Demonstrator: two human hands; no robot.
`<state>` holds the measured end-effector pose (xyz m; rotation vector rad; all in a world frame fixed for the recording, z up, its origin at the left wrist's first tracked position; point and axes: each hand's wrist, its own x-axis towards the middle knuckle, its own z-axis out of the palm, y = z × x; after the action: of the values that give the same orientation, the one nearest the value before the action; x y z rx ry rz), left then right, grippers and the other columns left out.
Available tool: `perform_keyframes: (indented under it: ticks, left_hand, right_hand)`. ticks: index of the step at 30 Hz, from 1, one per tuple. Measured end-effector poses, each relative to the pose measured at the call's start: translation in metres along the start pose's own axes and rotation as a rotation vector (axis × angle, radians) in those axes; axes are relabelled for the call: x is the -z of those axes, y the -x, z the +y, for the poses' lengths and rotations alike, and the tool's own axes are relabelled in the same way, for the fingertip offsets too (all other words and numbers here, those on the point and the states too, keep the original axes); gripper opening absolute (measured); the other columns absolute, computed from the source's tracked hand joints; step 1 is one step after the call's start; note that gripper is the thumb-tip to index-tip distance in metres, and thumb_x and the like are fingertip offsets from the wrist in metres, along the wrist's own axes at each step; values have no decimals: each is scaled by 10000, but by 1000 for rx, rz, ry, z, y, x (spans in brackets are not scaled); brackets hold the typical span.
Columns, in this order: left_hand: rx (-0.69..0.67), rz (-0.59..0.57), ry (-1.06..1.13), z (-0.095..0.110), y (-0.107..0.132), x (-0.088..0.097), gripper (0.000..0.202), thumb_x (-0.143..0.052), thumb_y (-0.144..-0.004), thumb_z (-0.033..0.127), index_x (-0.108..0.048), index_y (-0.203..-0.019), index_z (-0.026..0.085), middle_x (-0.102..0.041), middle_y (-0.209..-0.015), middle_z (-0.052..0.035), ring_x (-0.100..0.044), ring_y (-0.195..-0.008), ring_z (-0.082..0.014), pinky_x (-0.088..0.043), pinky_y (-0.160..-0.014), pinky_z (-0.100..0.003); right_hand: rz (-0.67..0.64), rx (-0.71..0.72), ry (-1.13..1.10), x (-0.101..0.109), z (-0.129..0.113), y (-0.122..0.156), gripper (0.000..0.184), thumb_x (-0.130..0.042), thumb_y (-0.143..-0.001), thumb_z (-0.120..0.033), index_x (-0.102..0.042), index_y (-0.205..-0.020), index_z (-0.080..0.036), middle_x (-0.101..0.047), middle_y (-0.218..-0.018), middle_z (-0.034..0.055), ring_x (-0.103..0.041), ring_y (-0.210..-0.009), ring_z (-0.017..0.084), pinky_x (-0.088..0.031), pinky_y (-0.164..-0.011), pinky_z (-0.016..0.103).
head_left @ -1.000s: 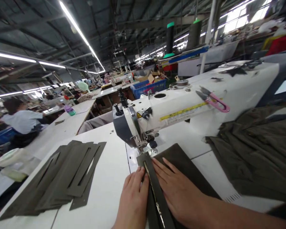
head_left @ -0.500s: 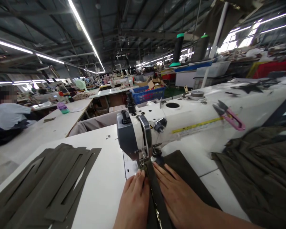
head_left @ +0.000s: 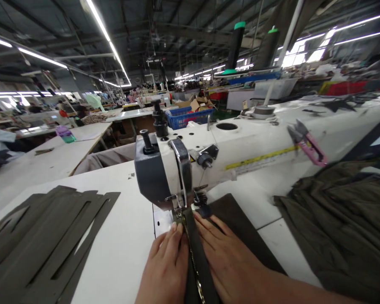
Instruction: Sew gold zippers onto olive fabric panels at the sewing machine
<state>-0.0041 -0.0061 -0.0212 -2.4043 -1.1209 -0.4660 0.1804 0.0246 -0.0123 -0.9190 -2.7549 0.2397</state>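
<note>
Tightly: left hand [head_left: 163, 270], right hand [head_left: 231, 261], zipper [head_left: 194, 266] between.

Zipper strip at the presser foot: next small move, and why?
Probably ease the olive zipper strip a little further under the presser foot, keeping it straight. Its end already reaches the foot, and the left hand and right hand lie flat on either side of it, well placed to steer it.

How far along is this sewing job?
Already cut: slotted olive panels stacked on the table. In hand: the left hand and right hand press a zipper strip at the sewing machine. Apparently still waiting: those panels and the olive fabric heap.
</note>
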Motion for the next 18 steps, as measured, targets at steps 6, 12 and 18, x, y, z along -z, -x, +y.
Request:
perform_keyframes:
  ticks: [6,12,18]
  left_hand:
    - [40,21,-3,4,-2,1,400,-219,-928,93,-607,-1019,67,-607,-1092,-162,-581,-1006,-254,-533,-784,-350]
    - [85,9,22,8,-9,1,334,-276,-914,61,-605,-976,62,-603,-1065,-172,-592,-958,-249,-532,-767,-363]
    - [120,-57,145,4,-6,0,302,-337,-906,78,-567,-1092,142,-577,-1096,-136,-575,-970,-233,-530,-788,-367]
  right_hand:
    - [44,-1,-1,1,-3,3,502,-397,-862,-173,-374,-1362,-142,-247,-1436,105,-170,-1331,269,-223,-1076,482]
    - [117,23,88,-12,-1,3,499,-394,-856,-151,-384,-1354,-136,-355,-1390,112,-255,-1307,260,-272,-1049,488]
    - [175,48,82,-15,2,0,499,-414,-873,-173,-359,-1368,-148,-366,-1384,114,-302,-1286,255,-276,-1045,472]
